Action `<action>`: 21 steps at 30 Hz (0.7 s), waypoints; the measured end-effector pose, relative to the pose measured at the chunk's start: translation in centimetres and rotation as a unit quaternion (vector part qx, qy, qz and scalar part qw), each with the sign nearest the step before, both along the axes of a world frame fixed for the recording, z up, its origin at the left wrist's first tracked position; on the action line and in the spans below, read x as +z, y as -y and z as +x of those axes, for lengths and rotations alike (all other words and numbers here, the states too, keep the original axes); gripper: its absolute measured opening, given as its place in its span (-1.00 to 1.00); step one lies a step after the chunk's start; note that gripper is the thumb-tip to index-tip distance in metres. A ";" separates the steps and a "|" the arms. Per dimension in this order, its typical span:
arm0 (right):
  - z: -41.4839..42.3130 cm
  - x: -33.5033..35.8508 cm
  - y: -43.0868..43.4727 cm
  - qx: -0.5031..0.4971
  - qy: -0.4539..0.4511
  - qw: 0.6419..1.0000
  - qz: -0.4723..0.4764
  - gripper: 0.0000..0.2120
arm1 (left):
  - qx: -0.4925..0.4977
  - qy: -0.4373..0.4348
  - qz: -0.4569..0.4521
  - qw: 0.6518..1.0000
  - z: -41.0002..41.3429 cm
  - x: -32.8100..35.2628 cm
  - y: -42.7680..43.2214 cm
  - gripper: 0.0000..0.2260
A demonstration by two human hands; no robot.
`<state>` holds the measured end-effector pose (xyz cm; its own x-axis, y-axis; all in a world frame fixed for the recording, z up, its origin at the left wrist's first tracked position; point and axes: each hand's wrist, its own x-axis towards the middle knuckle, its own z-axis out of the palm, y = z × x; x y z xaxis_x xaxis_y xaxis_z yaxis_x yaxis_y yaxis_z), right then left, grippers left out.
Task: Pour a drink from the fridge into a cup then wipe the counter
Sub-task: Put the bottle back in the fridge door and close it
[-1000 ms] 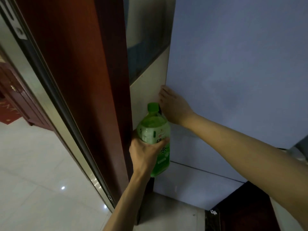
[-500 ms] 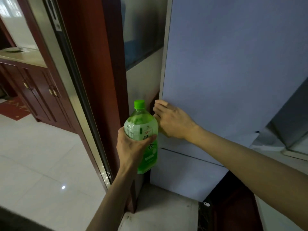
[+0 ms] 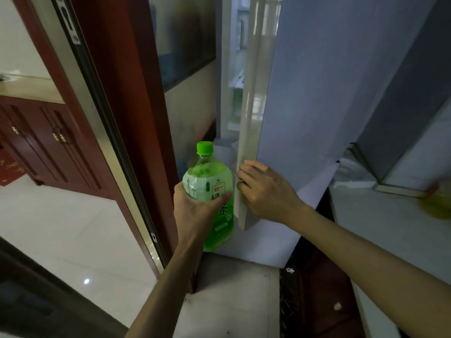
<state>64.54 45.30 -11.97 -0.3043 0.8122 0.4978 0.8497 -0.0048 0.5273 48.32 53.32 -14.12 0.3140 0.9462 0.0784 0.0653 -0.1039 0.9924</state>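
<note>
My left hand [image 3: 195, 211] grips a green tea bottle [image 3: 210, 189] with a green cap, held upright in front of the fridge. My right hand [image 3: 262, 191] is wrapped around the left edge of the pale blue fridge door [image 3: 312, 98], which stands ajar. Through the gap I see a bright strip of the fridge interior [image 3: 235, 76] with shelves. The lower fridge door [image 3: 263, 242] below is shut. No cup is in view.
A dark red door frame [image 3: 117, 98] with a metal strip stands just left of the fridge. A white counter [image 3: 380, 215] lies to the right, with a blurred yellow-green object [image 3: 436, 203] on it. A red wooden cabinet [image 3: 41, 140] stands at far left. Pale tiled floor [image 3: 66, 228].
The fridge door was shut and has swung open a little under my right hand, which moved lower along its edge. The bottle stays in my left hand.
</note>
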 end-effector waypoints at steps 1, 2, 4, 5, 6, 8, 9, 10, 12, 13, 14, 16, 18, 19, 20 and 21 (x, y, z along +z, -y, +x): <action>-0.3 -0.1 0.8 -0.005 -0.007 1.000 0.013 -0.80 | -0.010 0.002 0.007 1.000 0.1 0.0 0.2 -0.40; -0.6 -0.3 1.6 -0.014 -0.010 0.999 0.027 -0.80 | -0.020 0.006 0.012 1.000 0.3 0.0 0.3 -0.41; -1.4 -0.6 3.0 -0.046 -0.017 0.997 0.056 -0.80 | -0.041 0.009 0.012 0.999 0.6 -0.2 0.3 -0.42; -1.8 -0.6 3.5 -0.067 -0.029 0.995 0.064 -0.80 | -0.053 0.009 0.012 0.999 0.8 -0.3 0.2 -0.43; -2.4 -0.7 4.0 -0.089 -0.047 0.993 0.067 -0.79 | -0.063 0.009 0.011 0.998 0.9 -0.5 0.1 -0.44; -3.6 -0.8 4.5 -0.132 -0.091 0.985 0.069 -0.78 | -0.080 -0.001 0.008 0.997 1.2 -0.7 -0.1 -0.39; -4.2 -0.7 4.7 -0.146 -0.112 0.980 0.072 -0.78 | -0.088 -0.008 0.009 0.996 1.4 -0.7 -0.2 -0.31; -4.7 -0.5 4.7 -0.156 -0.127 0.977 0.077 -0.79 | -0.093 -0.013 0.012 0.995 1.6 -0.8 -0.3 -0.25; -5.6 0.0 4.3 -0.164 -0.151 0.971 0.081 -0.79 | -0.103 -0.015 0.016 0.994 1.9 -1.0 -0.5 -0.21; -5.8 0.3 4.0 -0.168 -0.162 0.969 0.082 -0.78 | -0.107 -0.014 0.012 0.994 2.1 -1.0 -0.7 -0.22; -5.9 0.4 3.7 -0.175 -0.172 0.966 0.080 -0.77 | -0.112 -0.012 0.008 0.994 2.3 -0.9 -0.9 -0.23; -6.0 0.5 3.2 -0.196 -0.183 0.961 0.063 -0.75 | -0.127 -0.005 0.000 0.992 2.8 -0.8 -1.3 -0.25; -5.9 0.4 3.1 -0.222 -0.180 0.958 0.038 -0.71 | -0.136 0.002 -0.001 0.991 3.3 -0.5 -1.7 -0.28; -5.8 0.3 3.3 -0.234 -0.174 0.956 0.028 -0.70 | -0.139 0.005 -0.001 0.990 3.6 -0.3 -1.8 -0.30; -5.8 0.2 3.6 -0.245 -0.169 0.954 0.022 -0.69 | -0.144 0.007 0.001 0.989 3.9 -0.1 -2.0 -0.33; -5.7 0.0 3.9 -0.253 -0.165 0.953 0.019 -0.70 | -0.150 0.013 0.003 0.989 4.1 0.3 -2.1 -0.41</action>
